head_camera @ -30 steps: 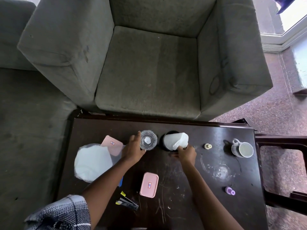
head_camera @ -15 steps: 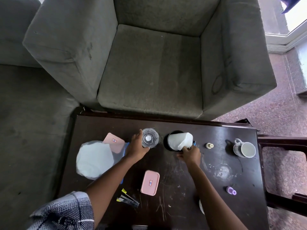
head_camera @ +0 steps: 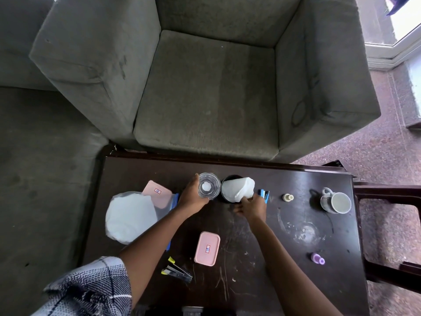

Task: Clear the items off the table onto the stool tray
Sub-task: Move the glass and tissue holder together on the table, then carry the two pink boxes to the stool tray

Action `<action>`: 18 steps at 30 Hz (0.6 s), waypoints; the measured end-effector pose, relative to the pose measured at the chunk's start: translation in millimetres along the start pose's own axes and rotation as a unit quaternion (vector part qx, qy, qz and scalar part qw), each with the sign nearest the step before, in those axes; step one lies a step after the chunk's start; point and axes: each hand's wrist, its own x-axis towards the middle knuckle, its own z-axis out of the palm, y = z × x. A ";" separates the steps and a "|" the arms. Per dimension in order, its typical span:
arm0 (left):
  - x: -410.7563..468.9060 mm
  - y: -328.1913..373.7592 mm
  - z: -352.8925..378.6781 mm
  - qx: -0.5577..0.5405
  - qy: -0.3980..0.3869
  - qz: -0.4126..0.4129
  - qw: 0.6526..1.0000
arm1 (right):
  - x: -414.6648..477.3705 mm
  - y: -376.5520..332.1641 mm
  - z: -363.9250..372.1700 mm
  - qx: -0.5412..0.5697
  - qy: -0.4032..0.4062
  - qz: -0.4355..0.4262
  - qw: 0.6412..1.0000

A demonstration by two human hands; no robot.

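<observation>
On the dark wooden table (head_camera: 227, 169), my left hand (head_camera: 192, 198) grips a clear glass (head_camera: 209, 188) from its left side. My right hand (head_camera: 251, 207) pinches the lower edge of a white tissue (head_camera: 239, 190) that sticks out of a black cup (head_camera: 227, 180). A blue item (head_camera: 263, 193) lies just right of that hand. Also on the table are two pink boxes (head_camera: 206, 248) (head_camera: 157, 196), a white bag (head_camera: 129, 216), a white mug (head_camera: 336, 201), a small cream cap (head_camera: 288, 197), a purple cap (head_camera: 317, 258) and a black-and-yellow stapler (head_camera: 176, 271).
A grey armchair (head_camera: 211, 92) stands right behind the table and a grey sofa (head_camera: 34, 167) runs along its left side. A dark wooden stool frame (head_camera: 391, 236) stands off the table's right edge. A ring of white residue (head_camera: 303, 229) marks the table's right half.
My right hand has shifted slightly right and up to the tissue's lower edge. The blue item beside it has come into view. My left hand stays on the glass.
</observation>
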 end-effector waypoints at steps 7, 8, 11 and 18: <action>1.5 0.2 2.6 -0.034 -0.004 -0.017 0.999 | 3.5 3.5 1.5 -0.010 0.021 -0.009 1.000; 1.9 -0.2 2.6 -0.035 -0.006 -0.019 0.999 | 2.8 3.1 1.2 -0.011 0.026 -0.010 1.000; 1.7 -2.7 1.0 -0.038 -0.012 -0.006 0.999 | 0.5 2.7 -0.8 -0.018 0.030 -0.015 0.999; 1.0 -42.3 -34.5 0.213 0.124 -0.020 0.969 | -14.9 41.6 -9.7 0.032 0.051 0.009 0.998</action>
